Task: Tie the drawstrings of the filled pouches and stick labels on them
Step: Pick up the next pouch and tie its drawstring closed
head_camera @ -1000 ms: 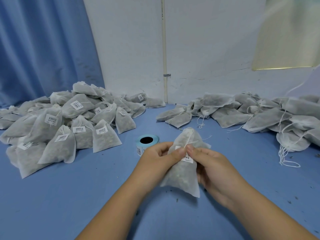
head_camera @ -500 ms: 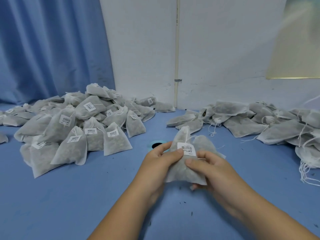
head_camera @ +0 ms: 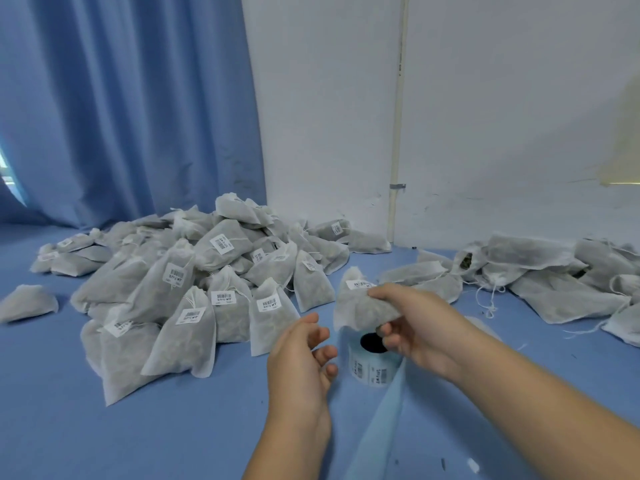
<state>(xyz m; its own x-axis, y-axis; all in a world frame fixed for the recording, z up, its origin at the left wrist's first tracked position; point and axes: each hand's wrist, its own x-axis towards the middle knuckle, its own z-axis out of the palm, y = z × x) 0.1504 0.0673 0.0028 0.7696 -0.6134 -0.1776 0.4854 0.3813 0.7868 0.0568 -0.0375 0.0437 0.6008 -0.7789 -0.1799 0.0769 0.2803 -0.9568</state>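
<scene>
My right hand (head_camera: 408, 320) grips a filled grey pouch (head_camera: 356, 306) with a barcode label (head_camera: 358, 284) stuck near its tied neck, held above the table. My left hand (head_camera: 301, 355) hovers just to the left of it with relaxed fingers, holding nothing. Under the pouch stands a blue label roll (head_camera: 372, 362) with a strip of blue backing paper (head_camera: 377, 420) trailing toward me. A large heap of labelled pouches (head_camera: 194, 289) lies at the left. A pile of unlabelled pouches (head_camera: 540, 275) with loose drawstrings lies at the right.
The work surface is a blue table (head_camera: 138, 427). A single pouch (head_camera: 27, 303) lies apart at the far left. Blue curtain (head_camera: 121, 98) and a white wall (head_camera: 485, 116) with a pipe stand behind the piles.
My left hand has let go of the pouch and drawn back to the left. My right hand now holds the labelled pouch alone, turned sideways. The view has panned left.
</scene>
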